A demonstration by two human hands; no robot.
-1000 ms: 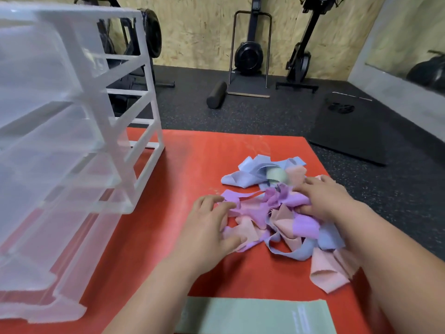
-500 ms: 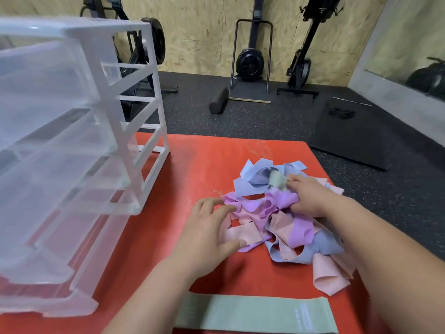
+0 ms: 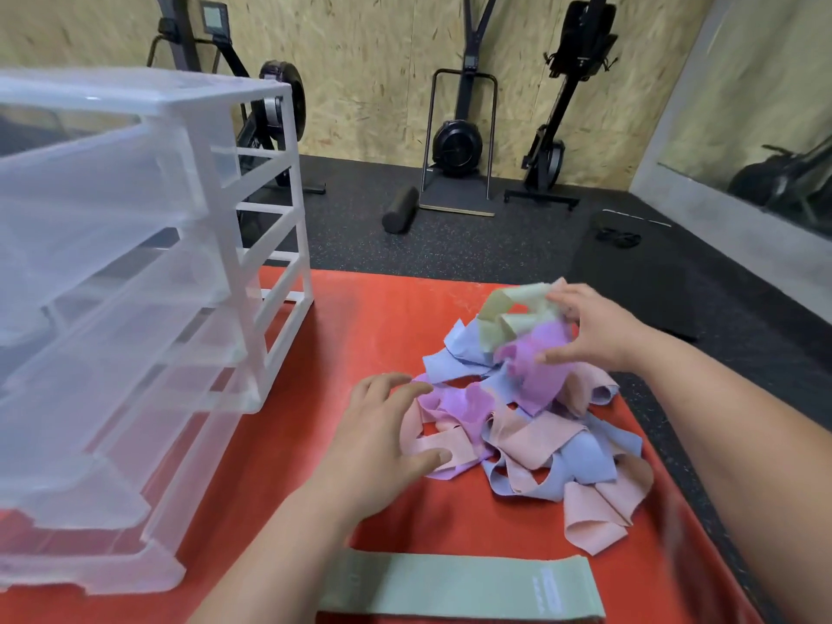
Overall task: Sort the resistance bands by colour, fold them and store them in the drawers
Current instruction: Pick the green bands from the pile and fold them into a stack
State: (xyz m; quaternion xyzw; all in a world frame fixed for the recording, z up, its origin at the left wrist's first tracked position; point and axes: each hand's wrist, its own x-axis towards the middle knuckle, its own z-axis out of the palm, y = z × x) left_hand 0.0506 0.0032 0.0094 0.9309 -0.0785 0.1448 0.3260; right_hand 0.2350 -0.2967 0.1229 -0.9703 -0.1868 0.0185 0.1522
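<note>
Pinching a twisted green band (image 3: 517,313) above the pile (image 3: 540,443) at centre right, the right hand (image 3: 599,331) held its loop pointing upper left. The left hand (image 3: 382,439) lay open, fingers spread, on the pile's left edge. A flat green band (image 3: 459,587) lay along the bottom edge, its long axis left-right, beside the drawer unit (image 3: 135,308).
</note>
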